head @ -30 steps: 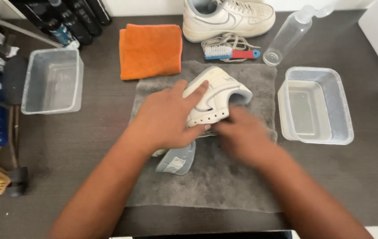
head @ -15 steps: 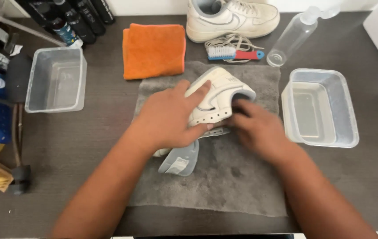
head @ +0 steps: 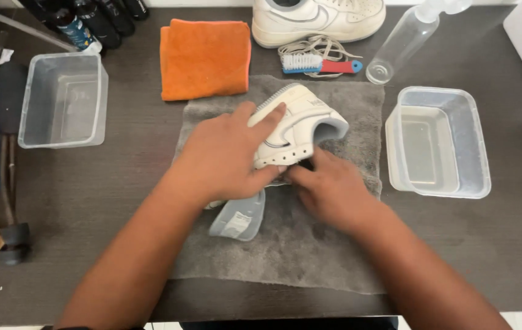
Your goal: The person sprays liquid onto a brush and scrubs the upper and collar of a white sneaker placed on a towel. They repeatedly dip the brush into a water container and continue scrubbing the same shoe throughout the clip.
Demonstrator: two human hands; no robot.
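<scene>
We find a white sneaker (head: 300,122) lying on its side near the middle of a grey towel (head: 310,244) spread on the dark table (head: 120,201). The left hand (head: 227,156) lies over the shoe's upper, fingers closed around it, the index finger stretched along the side panel. The right hand (head: 328,189) presses against the lower edge by the heel opening; its fingertips appear to pinch something there, though we cannot tell what. A grey insole (head: 239,217) lies on the towel, partly under the left wrist. Beyond the towel: a folded orange cloth (head: 206,58), a second white sneaker (head: 319,18), a brush with a red handle (head: 322,64) on loose laces, a clear bottle (head: 404,43). A clear plastic tub (head: 62,101) stands left, another clear tub (head: 438,140) right.
</scene>
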